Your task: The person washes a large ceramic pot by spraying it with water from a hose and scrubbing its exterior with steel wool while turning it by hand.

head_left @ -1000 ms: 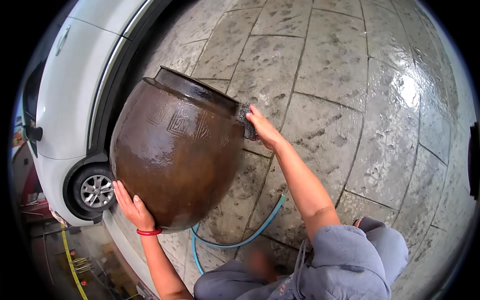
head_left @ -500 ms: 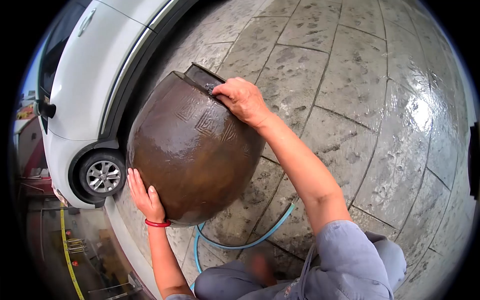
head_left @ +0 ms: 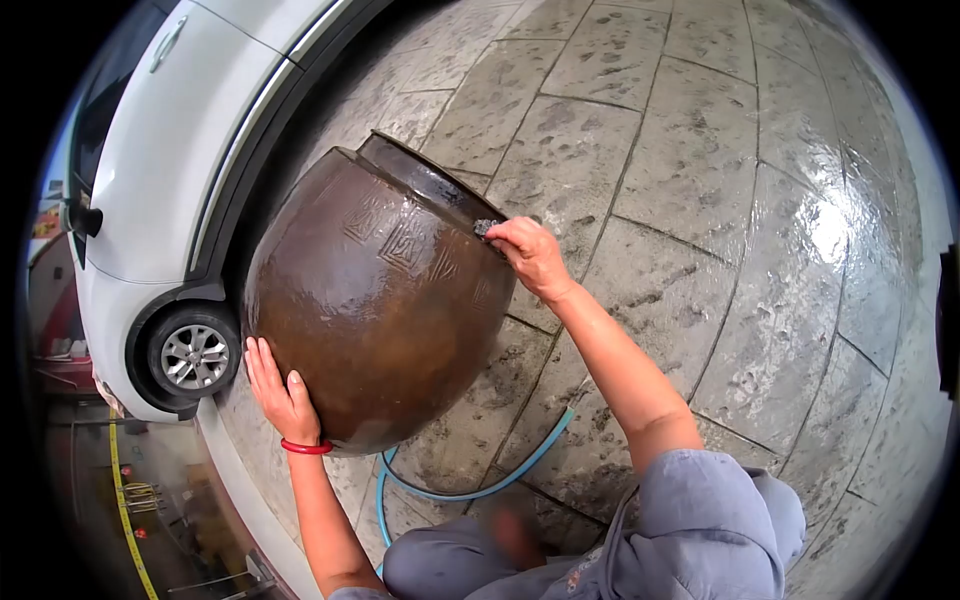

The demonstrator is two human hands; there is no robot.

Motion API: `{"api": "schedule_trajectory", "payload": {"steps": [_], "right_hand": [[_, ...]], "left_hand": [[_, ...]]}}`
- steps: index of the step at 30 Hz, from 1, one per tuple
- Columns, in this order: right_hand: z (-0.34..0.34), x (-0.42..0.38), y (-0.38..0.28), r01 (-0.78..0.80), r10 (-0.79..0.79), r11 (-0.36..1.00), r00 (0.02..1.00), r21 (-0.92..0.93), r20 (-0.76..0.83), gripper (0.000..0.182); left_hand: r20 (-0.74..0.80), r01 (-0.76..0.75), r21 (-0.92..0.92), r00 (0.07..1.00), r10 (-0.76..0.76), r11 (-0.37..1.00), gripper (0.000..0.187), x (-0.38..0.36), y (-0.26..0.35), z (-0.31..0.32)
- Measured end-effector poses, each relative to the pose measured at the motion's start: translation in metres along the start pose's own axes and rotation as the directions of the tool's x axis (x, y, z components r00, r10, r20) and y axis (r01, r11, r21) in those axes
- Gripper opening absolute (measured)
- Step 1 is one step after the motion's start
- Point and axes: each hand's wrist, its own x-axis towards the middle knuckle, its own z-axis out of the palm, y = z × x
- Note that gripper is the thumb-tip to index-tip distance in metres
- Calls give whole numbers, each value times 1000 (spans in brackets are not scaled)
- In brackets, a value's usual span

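A large brown glazed jar (head_left: 380, 300) lies tilted on the wet paving, its rim toward the upper right and square spiral patterns below the neck. My left hand (head_left: 282, 395), with a red bangle at the wrist, rests flat against the jar's lower left side, fingers extended. At the right end of the rim, my right hand (head_left: 530, 255) pinches a small dark grey scouring pad (head_left: 486, 228) against the neck. The inside of the jar is hidden.
A white car (head_left: 170, 150) stands close on the left, its wheel (head_left: 195, 357) beside the jar. A blue hose (head_left: 480, 492) curves over the stone paving (head_left: 690, 230) below the jar. My bent legs are at the bottom.
My right hand has moved down and right along the rim with the scouring pad. My left hand stays on the jar's side. The whole view has shifted slightly.
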Motion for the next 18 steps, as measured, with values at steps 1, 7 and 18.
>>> {"api": "schedule_trajectory", "payload": {"steps": [1,7,18], "right_hand": [[0,-12,20,13,-13,1000,1000,-9,-3,12],[-2,-42,35,-283,298,946,952,-159,77,11],[56,181,-80,-34,88,989,917,-143,390,23]], "left_hand": [[-14,-1,-8,1000,1,1000,53,1,0,2],[-1,-15,-13,1000,15,1000,53,0,-2,0],[8,-3,16,1000,3,1000,57,0,-5,-1]]}}
